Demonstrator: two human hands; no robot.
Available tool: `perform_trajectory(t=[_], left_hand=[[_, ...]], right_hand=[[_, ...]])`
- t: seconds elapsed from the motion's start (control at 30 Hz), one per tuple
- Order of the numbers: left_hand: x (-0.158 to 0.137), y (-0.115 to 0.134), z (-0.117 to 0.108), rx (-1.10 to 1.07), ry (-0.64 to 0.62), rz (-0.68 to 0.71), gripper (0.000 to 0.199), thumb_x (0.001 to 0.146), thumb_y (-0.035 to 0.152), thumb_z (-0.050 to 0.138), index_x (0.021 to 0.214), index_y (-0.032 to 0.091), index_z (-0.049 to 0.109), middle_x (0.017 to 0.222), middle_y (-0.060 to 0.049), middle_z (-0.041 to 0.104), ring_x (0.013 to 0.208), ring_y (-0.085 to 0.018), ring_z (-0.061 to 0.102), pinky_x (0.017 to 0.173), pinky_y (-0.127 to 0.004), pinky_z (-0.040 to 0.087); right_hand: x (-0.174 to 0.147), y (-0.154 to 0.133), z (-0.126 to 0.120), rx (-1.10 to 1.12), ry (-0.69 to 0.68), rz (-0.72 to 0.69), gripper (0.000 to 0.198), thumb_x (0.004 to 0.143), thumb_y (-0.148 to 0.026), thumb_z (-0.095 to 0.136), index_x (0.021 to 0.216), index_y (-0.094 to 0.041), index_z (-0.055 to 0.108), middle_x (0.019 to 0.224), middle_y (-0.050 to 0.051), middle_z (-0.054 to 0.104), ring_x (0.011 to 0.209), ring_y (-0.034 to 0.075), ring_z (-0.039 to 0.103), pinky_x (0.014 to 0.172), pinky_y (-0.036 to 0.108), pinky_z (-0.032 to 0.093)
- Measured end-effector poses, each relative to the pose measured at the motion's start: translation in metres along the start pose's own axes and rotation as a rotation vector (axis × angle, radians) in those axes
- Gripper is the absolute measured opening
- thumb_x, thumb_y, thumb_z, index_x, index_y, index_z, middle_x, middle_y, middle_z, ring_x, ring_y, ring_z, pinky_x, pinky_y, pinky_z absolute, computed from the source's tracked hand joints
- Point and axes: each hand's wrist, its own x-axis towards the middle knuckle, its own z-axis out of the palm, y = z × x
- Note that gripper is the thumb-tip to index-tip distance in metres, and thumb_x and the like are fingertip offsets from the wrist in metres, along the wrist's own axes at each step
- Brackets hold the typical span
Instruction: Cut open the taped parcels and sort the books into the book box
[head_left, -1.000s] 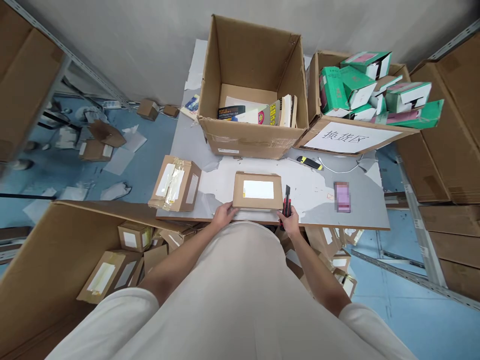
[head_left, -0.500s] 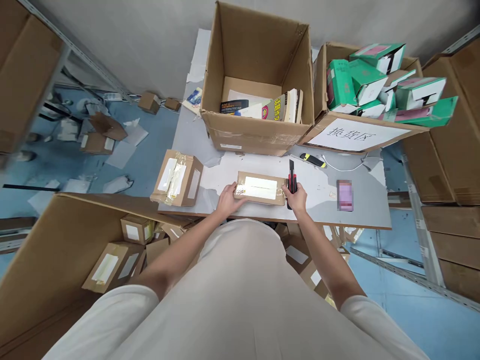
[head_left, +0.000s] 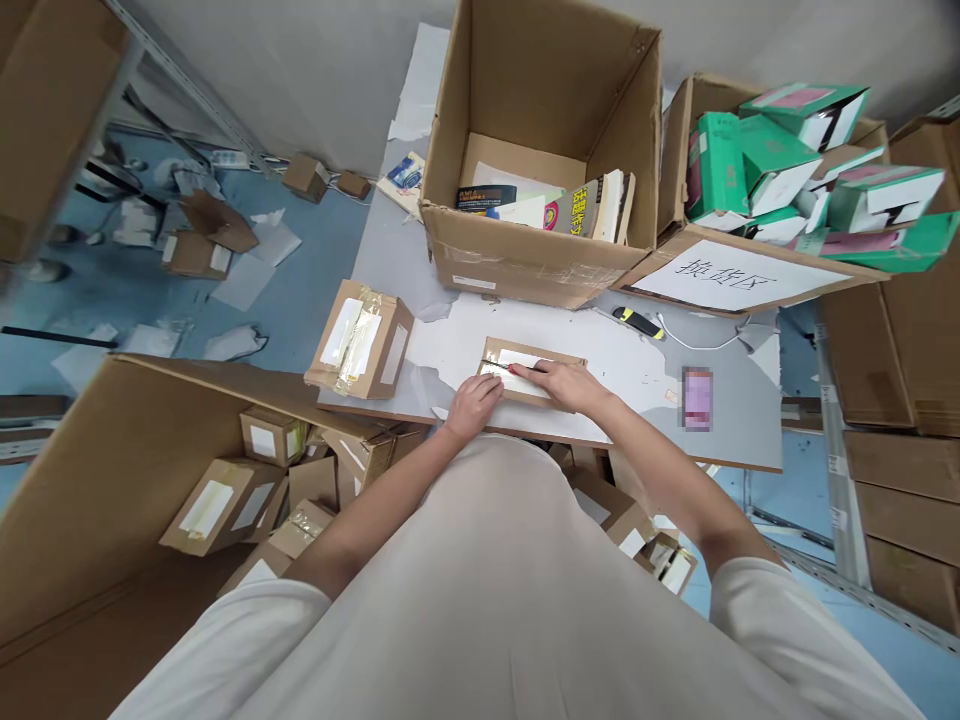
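Note:
A small taped cardboard box (head_left: 517, 388) with a white label lies near the front edge of the worktable. My left hand (head_left: 476, 403) grips its left front corner, fingers resting on the top. My right hand (head_left: 564, 383) is closed around a red and black utility knife (head_left: 511, 369), held low over the box with the blade towards the left end. Most of the knife handle is hidden by my fingers. I cannot tell whether the blade has cut into the tape. Left of my hands stands a bigger taped carton (head_left: 360, 340).
Behind stand a large open carton (head_left: 525, 265) holding books and another carton (head_left: 637, 275) full of green boxes. A yellow-black knife (head_left: 639, 322), a white cable (head_left: 701, 346) and a pixelated pink item (head_left: 697, 399) lie right. A big bin (head_left: 172, 400) of parcels stands lower left.
My right hand has moved left from the box's right end, bringing the knife from upright to lying across the top. My left hand has shifted slightly along the left corner. The view has shifted slightly.

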Motion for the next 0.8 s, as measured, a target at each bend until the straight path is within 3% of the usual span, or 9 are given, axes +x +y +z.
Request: perform_trajectory(t=[0.17, 0.4, 0.6, 0.7, 0.8], left_hand=[[-0.001, 0.0, 0.0, 0.023, 0.02, 0.016, 0.023, 0.094, 0.028, 0.046, 0.106, 0.021, 0.065, 0.111, -0.011, 0.067, 0.115, -0.022, 0.058, 0.097, -0.045, 0.048], [-0.001, -0.004, -0.001, 0.002, -0.01, -0.004, 0.023, 0.093, 0.029, 0.047, 0.106, 0.022, 0.065, 0.109, -0.011, 0.068, 0.114, -0.023, 0.059, 0.096, -0.046, 0.049], [-0.001, -0.006, 0.001, -0.007, -0.042, -0.019, 0.024, 0.094, 0.031, 0.046, 0.105, 0.023, 0.066, 0.109, -0.011, 0.068, 0.112, -0.023, 0.06, 0.095, -0.047, 0.047], [0.0, -0.007, 0.0, -0.013, -0.047, -0.011, 0.025, 0.094, 0.033, 0.046, 0.104, 0.023, 0.066, 0.109, -0.01, 0.069, 0.11, -0.022, 0.06, 0.094, -0.045, 0.047], [0.0, -0.008, 0.001, 0.004, -0.03, -0.034, 0.025, 0.093, 0.035, 0.047, 0.103, 0.023, 0.067, 0.109, -0.01, 0.069, 0.108, -0.022, 0.061, 0.093, -0.044, 0.048]], right_hand=[[0.004, -0.002, 0.0, -0.098, -0.034, -0.031, 0.071, 0.091, -0.011, 0.033, 0.15, -0.043, 0.009, 0.118, 0.008, 0.058, 0.094, 0.022, 0.062, 0.066, 0.029, 0.041], [0.008, -0.013, -0.005, -0.124, -0.04, -0.021, 0.066, 0.093, -0.012, 0.029, 0.15, -0.041, 0.014, 0.12, 0.009, 0.058, 0.089, 0.02, 0.064, 0.066, 0.028, 0.042], [0.0, -0.011, -0.002, -0.166, -0.071, 0.027, 0.062, 0.093, -0.012, 0.029, 0.148, -0.039, 0.023, 0.117, 0.013, 0.059, 0.088, 0.024, 0.064, 0.068, 0.034, 0.043], [-0.009, -0.007, 0.0, -0.178, -0.067, 0.023, 0.063, 0.092, -0.012, 0.03, 0.149, -0.038, 0.023, 0.117, 0.013, 0.059, 0.091, 0.025, 0.063, 0.069, 0.034, 0.042], [-0.038, 0.011, 0.008, -0.185, -0.043, 0.08, 0.069, 0.088, -0.007, 0.032, 0.149, -0.038, 0.023, 0.114, 0.013, 0.06, 0.087, 0.022, 0.062, 0.066, 0.031, 0.041]])
